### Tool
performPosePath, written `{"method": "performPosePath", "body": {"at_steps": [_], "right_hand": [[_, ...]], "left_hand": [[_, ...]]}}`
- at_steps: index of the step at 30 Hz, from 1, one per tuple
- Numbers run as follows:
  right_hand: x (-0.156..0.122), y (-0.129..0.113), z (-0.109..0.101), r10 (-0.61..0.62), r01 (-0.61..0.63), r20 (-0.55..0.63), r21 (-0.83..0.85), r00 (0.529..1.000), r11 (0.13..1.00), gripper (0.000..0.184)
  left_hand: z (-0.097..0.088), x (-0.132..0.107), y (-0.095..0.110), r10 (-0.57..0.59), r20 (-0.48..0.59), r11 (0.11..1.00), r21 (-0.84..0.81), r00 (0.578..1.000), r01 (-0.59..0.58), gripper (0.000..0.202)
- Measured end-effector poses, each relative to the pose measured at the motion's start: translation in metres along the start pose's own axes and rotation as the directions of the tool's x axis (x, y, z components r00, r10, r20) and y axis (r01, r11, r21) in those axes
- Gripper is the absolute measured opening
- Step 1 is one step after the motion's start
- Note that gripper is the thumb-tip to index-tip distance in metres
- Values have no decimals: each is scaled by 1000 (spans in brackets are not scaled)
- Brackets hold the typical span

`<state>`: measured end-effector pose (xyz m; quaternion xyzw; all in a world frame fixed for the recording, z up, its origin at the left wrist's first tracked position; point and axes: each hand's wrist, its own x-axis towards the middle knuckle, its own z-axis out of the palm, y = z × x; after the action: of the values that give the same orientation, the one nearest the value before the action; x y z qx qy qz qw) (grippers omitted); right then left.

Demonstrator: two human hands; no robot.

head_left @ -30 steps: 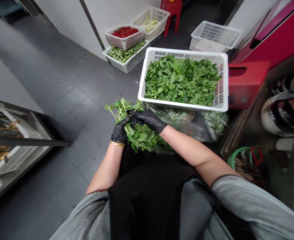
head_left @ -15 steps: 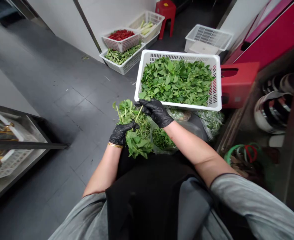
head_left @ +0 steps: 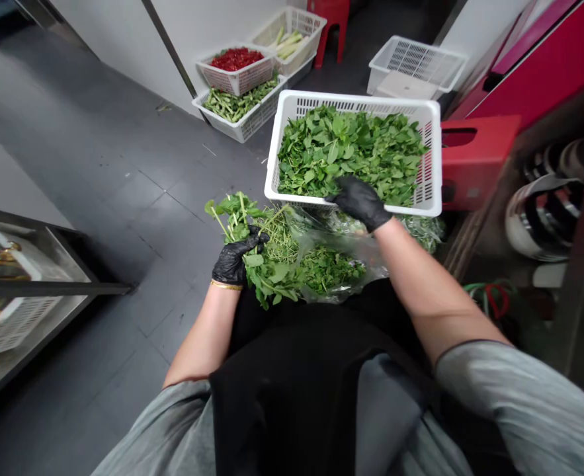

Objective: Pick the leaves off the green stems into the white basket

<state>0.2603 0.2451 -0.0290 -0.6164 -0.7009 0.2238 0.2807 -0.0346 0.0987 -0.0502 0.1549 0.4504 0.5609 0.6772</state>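
Note:
Both my hands wear black gloves. My left hand (head_left: 233,259) is closed round a bunch of leafy green stems (head_left: 266,264) that lies over my black apron. My right hand (head_left: 358,199) reaches over the near rim of a white plastic basket (head_left: 435,152), which is full of picked green leaves (head_left: 351,149). Its fingers curl down onto the leaves; whether they hold any is hidden. Between my hands a clear plastic bag (head_left: 338,254) holds more greens.
Against the far wall stand white baskets of red chillies (head_left: 235,59), green beans (head_left: 235,102) and pale stalks (head_left: 288,41). An unfilled white basket (head_left: 415,63) and a red stool (head_left: 475,158) sit at the right. A metal shelf unit (head_left: 28,284) is at the left.
My right hand has left the bunch and moved right and forward, over the basket's rim onto the leaves. My left hand keeps its hold on the bunch.

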Motion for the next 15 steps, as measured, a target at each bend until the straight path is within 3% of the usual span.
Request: {"method": "performPosePath", "body": {"at_steps": [1,2,4,5,6,7,9,10,12,15], "right_hand": [[-15,-8,7,34,-46,151,75,988,996,44],[-33,-20,17,36,-110,340,202,940,973,43],[-67,-47,42,-121,-251,640,459,759,852,44],[-80,-60,55,-212,-314,672,570,709,759,45],[-89,-71,67,-261,-358,646,663,717,657,43],[-92,-79,76,-255,-382,588,739,768,555,40],[-84,-83,82,-123,-373,448,844,886,387,33],[-74,-81,78,-50,-350,388,872,920,342,30],[-50,-70,58,66,-274,269,894,961,354,26],[-23,-58,19,171,-143,67,866,983,479,24]], "left_hand": [[2,1,0,-6,1,1000,-2,1000,6,25],[4,1,-1,-5,6,1000,-6,1000,5,25],[8,0,-4,-8,34,1000,-18,999,8,25],[10,-1,-6,-12,47,1000,-19,999,13,26],[12,-3,-8,-17,53,1000,-13,998,18,27],[13,-6,-9,-23,49,1000,4,999,23,28],[14,-12,-12,-30,18,998,55,999,29,30],[13,-15,-13,-27,0,997,76,1000,27,31],[10,-20,-13,-15,-18,995,94,1000,16,32],[7,-22,-11,24,-21,999,46,999,-23,31]]}}
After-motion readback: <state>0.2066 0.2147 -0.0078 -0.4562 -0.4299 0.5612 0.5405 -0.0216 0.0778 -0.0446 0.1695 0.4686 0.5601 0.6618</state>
